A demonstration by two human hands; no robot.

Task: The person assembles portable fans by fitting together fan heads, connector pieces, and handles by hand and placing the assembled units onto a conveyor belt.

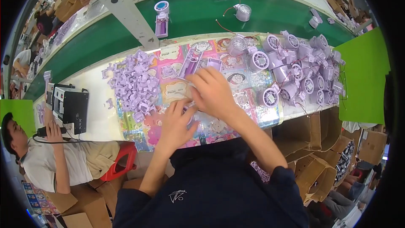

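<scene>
Close in front of me, my left hand (174,123) bends its fingers around a lilac plastic part (186,110), mostly hidden under them. My right hand (213,92) hovers just above and to the right, fingers and thumb curled together; what they pinch, if anything, is hidden. Beyond its fingertips lies a long lilac casing (190,64) with a purple strip inside. A second, shorter lilac shell (214,63) rests just past the right knuckles. Both lie on a colourful printed mat (173,90).
Small lilac clips (134,82) are heaped at left. Lilac fan units (308,71) with wires pile up at right. A green conveyor belt (190,14) crosses behind, carrying parts. A metal post (120,6) rises left of centre. A black box (69,107) and a co-worker (55,152) are at left.
</scene>
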